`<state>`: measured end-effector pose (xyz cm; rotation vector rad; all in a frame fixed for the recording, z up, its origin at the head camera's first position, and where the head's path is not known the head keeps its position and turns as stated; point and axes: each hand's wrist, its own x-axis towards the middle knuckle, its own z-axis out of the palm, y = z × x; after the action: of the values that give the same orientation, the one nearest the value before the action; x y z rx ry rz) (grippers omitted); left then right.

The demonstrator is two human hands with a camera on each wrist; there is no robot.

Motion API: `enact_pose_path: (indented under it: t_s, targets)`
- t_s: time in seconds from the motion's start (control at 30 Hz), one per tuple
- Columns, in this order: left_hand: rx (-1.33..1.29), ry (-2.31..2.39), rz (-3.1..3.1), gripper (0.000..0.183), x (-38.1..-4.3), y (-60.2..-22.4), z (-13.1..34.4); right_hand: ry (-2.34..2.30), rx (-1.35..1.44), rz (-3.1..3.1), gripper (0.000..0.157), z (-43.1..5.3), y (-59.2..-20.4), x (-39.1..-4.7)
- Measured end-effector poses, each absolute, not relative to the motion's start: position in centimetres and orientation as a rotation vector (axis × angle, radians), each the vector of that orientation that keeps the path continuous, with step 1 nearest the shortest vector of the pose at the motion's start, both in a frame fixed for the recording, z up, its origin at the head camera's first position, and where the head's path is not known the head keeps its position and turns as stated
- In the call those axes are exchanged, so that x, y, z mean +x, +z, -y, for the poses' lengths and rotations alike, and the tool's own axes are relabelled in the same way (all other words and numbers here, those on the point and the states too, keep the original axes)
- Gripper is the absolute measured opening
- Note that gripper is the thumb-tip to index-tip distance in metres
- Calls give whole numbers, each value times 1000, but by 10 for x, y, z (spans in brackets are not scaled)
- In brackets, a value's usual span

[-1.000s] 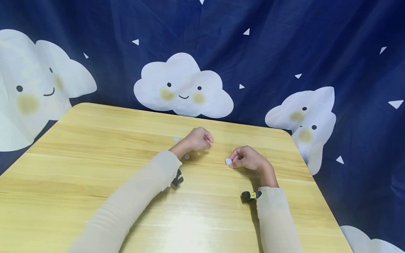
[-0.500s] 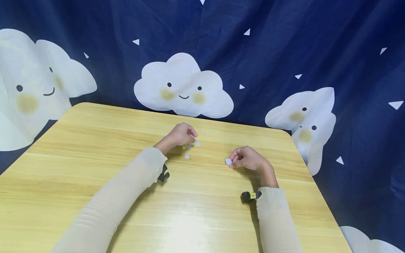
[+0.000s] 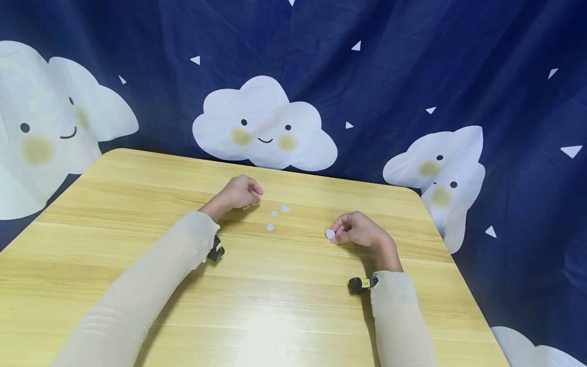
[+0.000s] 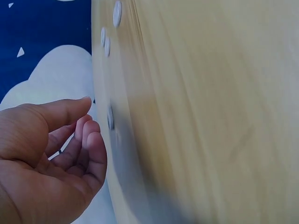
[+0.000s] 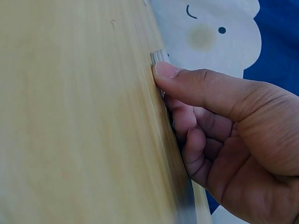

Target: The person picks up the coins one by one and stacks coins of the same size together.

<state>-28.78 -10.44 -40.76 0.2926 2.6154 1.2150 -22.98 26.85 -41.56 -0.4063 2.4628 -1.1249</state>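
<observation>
The person's left hand (image 3: 240,192) is over the far part of a pale yellow, wood-grained surface (image 3: 298,285), its fingers loosely curled and a gap showing between thumb and fingertips. Just beside those fingertips, in the left wrist view, a small flat white disc (image 4: 110,117) lies on the surface; whether they touch it cannot be told. The person's right hand (image 3: 359,229) pinches a short stack of thin white discs (image 5: 160,57) between thumb and fingers, near the surface, with its layered edges showing above the thumbnail in the right wrist view and its other fingers curled beneath. Between the two hands, three more white discs lie flat and apart from one another: a near disc (image 3: 270,227) closest to the person, a middle disc (image 3: 273,213) beyond it, and a far disc (image 3: 286,208) a little further out and to the right. Both arms wear cream long sleeves (image 3: 405,316), with a black wrist camera (image 3: 215,251) at the left cuff and a black wrist camera with a yellow label (image 3: 359,284) at the right. Behind the surface hangs a dark blue cloth (image 3: 316,56), printed with smiling white clouds (image 3: 266,109) and small white triangles (image 3: 356,46).
</observation>
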Motion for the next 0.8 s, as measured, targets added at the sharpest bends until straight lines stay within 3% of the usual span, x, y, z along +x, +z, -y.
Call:
enact_pose_path:
  t_s: [0.8]
  targets:
    - [410, 1107, -2581, 27, -295, -415, 125, -1125, -406, -2468, 22, -270, -416, -231]
